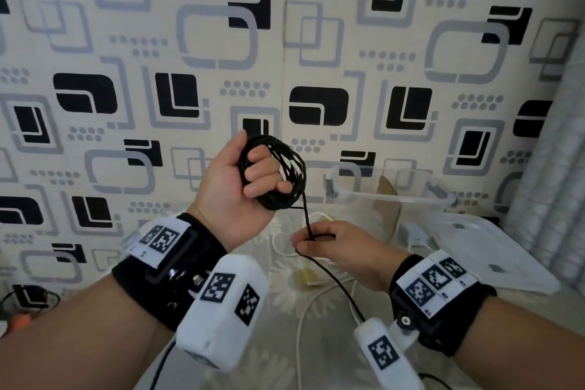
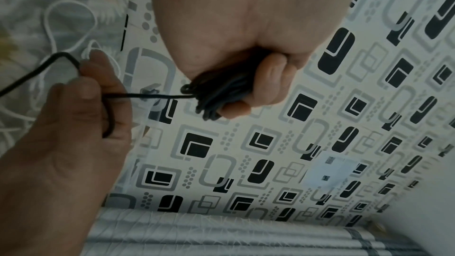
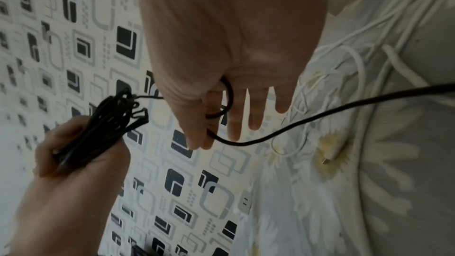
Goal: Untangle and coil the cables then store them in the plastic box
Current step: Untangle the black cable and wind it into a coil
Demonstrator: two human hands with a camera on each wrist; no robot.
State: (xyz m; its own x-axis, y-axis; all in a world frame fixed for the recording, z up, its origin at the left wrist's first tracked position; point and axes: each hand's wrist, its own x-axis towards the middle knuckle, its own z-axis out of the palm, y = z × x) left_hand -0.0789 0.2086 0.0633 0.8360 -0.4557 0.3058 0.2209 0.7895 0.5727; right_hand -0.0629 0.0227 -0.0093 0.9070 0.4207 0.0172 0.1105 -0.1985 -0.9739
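My left hand (image 1: 250, 174) is raised, fingers curled through a coil of black cable (image 1: 285, 180), also gripped in the left wrist view (image 2: 216, 94). A free strand of the black cable drops from the coil to my right hand (image 1: 319, 241), which pinches it between thumb and forefinger just below. In the right wrist view the strand (image 3: 270, 135) loops round the forefinger of the right hand (image 3: 209, 124); the other fingers are straight. The tail trails back toward me. A clear plastic box (image 1: 392, 196) stands behind the right hand.
White cables (image 1: 304, 304) lie tangled on the flower-print bedsheet under my hands, also in the right wrist view (image 3: 344, 77). The box's clear lid (image 1: 487, 250) lies flat at the right. A patterned wall stands close behind. A white charger (image 1: 411, 231) lies beside the box.
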